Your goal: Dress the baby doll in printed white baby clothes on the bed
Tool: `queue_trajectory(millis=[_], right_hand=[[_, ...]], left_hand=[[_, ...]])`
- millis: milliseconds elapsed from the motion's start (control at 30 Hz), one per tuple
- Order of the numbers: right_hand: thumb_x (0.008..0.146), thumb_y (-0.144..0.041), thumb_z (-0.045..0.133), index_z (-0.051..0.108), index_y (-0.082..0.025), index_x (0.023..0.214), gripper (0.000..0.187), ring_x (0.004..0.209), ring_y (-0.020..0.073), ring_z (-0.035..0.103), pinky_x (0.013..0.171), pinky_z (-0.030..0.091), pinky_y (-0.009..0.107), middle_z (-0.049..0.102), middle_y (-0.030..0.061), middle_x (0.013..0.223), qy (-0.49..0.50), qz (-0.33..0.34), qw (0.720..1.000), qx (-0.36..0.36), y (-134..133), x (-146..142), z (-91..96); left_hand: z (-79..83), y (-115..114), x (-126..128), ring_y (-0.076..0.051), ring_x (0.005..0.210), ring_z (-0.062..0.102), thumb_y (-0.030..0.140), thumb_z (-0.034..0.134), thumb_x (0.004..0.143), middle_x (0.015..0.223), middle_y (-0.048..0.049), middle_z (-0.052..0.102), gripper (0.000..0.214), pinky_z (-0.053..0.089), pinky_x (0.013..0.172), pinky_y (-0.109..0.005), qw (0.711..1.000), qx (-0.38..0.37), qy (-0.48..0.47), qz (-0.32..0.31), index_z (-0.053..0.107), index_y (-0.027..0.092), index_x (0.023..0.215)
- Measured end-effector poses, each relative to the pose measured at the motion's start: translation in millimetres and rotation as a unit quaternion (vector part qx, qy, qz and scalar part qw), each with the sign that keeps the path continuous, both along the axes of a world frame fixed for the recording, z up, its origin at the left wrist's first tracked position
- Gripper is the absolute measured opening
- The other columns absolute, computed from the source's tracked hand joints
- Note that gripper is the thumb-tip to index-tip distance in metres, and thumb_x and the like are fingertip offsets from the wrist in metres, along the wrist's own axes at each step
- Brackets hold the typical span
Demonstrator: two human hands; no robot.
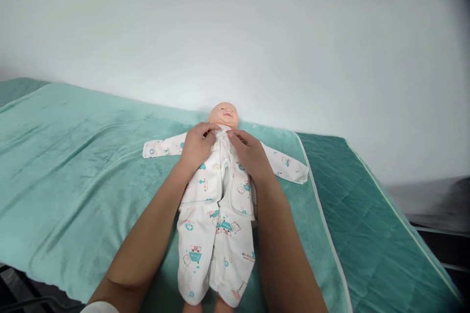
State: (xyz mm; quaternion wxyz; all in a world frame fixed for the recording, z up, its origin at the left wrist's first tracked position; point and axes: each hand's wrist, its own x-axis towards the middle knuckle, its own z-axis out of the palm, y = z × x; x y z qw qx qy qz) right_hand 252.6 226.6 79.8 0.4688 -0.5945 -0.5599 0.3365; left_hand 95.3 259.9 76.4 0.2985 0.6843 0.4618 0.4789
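A baby doll point(224, 113) lies on its back, head toward the wall, dressed in a white printed jacket point(202, 183) and matching trousers point(196, 249). Its sleeves stretch out to both sides and its feet poke out at the bottom. At the jacket's neckline, my left hand point(200, 144) pinches the left edge of the collar. Just across from it, my right hand point(249, 151) has its thumb and fingers closed on the collar's right edge. Below my hands the jacket's front edges hang apart, with a gap down the middle.
A light green blanket point(91, 156) with a pale border covers much of the bed, with wrinkles at left. Beyond it on the right shows a darker green quilted cover point(367, 215). A white wall point(235, 44) rises directly behind the doll's head.
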Motion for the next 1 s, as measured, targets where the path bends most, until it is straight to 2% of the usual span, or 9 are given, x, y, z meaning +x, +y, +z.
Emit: queue_trajectory(millis=[100, 267, 400, 500, 633, 733, 867, 1000], right_hand=[[0.088, -0.046, 0.055, 0.073, -0.022, 0.092, 0.031, 0.098, 0.0204, 0.062, 0.09, 0.043, 0.033, 0.072, 0.0009, 0.099, 0.043, -0.005, 0.999, 0.019, 0, 4, -1.4], [0.085, -0.044, 0.058, 0.071, -0.021, 0.095, 0.028, 0.089, 0.0191, 0.062, 0.086, 0.045, 0.033, 0.072, 0.0018, 0.095, 0.039, -0.029, 0.999, 0.02, -7, 2, -0.8], [0.085, -0.045, 0.059, 0.065, -0.021, 0.096, 0.027, 0.077, 0.0177, 0.057, 0.078, 0.045, 0.034, 0.066, 0.0032, 0.093, -0.076, -0.086, 0.993, 0.022, -24, -9, 5.6], [0.085, -0.043, 0.06, 0.059, -0.02, 0.097, 0.026, 0.084, 0.0202, 0.057, 0.078, 0.043, 0.035, 0.062, 0.0066, 0.102, -0.187, -0.104, 0.976, 0.036, -41, -22, 11.4], [0.086, -0.039, 0.06, 0.055, -0.021, 0.094, 0.021, 0.085, 0.0222, 0.057, 0.075, 0.04, 0.035, 0.061, 0.0082, 0.104, -0.286, -0.112, 0.952, 0.004, -57, -34, 16.9], [0.09, -0.038, 0.054, 0.055, -0.021, 0.089, 0.016, 0.079, 0.0199, 0.056, 0.071, 0.037, 0.033, 0.062, 0.0052, 0.095, -0.292, -0.108, 0.95, -0.022, -62, -32, 18.9], [0.092, -0.038, 0.05, 0.056, -0.022, 0.082, 0.02, 0.076, 0.0192, 0.056, 0.07, 0.036, 0.032, 0.064, 0.0026, 0.084, -0.254, -0.076, 0.964, -0.034, -59, -21, 17.8], [0.09, -0.036, 0.052, 0.06, -0.022, 0.085, 0.017, 0.078, 0.0198, 0.058, 0.072, 0.038, 0.032, 0.066, 0.0035, 0.086, -0.21, -0.061, 0.976, -0.024, -55, -14, 14.3]], left_hand=[[-2.4, -5, -3, -0.017, 0.091, 0.064, 0.016, 0.052, 0.088, 0.1, -0.0035, 0.073, 0.022, 0.048, 0.087, -0.03, 1.0, -0.009, -0.02, 0.012, 0.073, 0.019, 0.095], [-0.7, -20, -7, -0.016, 0.088, 0.063, 0.019, 0.055, 0.089, 0.097, -0.0034, 0.072, 0.019, 0.047, 0.084, -0.03, 1.0, -0.007, -0.016, 0.021, 0.072, 0.02, 0.097], [-1.1, -35, -13, -0.015, 0.086, 0.06, 0.024, 0.057, 0.091, 0.097, -0.0034, 0.069, 0.014, 0.046, 0.079, -0.028, 1.0, 0.002, -0.018, 0.011, 0.071, 0.021, 0.093], [-5.0, -41, -17, -0.014, 0.081, 0.056, 0.027, 0.061, 0.09, 0.097, -0.0035, 0.064, 0.013, 0.045, 0.076, -0.028, 0.999, 0.011, -0.028, -0.016, 0.071, 0.021, 0.095], [-8.4, -39, -19, -0.013, 0.079, 0.053, 0.028, 0.065, 0.088, 0.098, -0.0026, 0.059, 0.012, 0.044, 0.075, -0.028, 0.998, 0.007, -0.03, -0.046, 0.071, 0.022, 0.096], [-7.3, -37, -18, -0.012, 0.076, 0.051, 0.023, 0.067, 0.085, 0.097, -0.0015, 0.059, 0.008, 0.043, 0.074, -0.028, 0.998, 0.01, -0.018, -0.054, 0.07, 0.022, 0.092], [-3.4, -37, -17, -0.013, 0.076, 0.05, 0.019, 0.064, 0.086, 0.094, -0.0012, 0.059, 0.005, 0.042, 0.073, -0.028, 0.997, 0.034, 0.017, -0.061, 0.067, 0.021, 0.089], [-1.1, -40, -15, -0.015, 0.083, 0.053, 0.017, 0.059, 0.089, 0.09, -0.0019, 0.062, 0.007, 0.042, 0.078, -0.029, 0.995, 0.068, 0.047, -0.063, 0.062, 0.02, 0.085]])
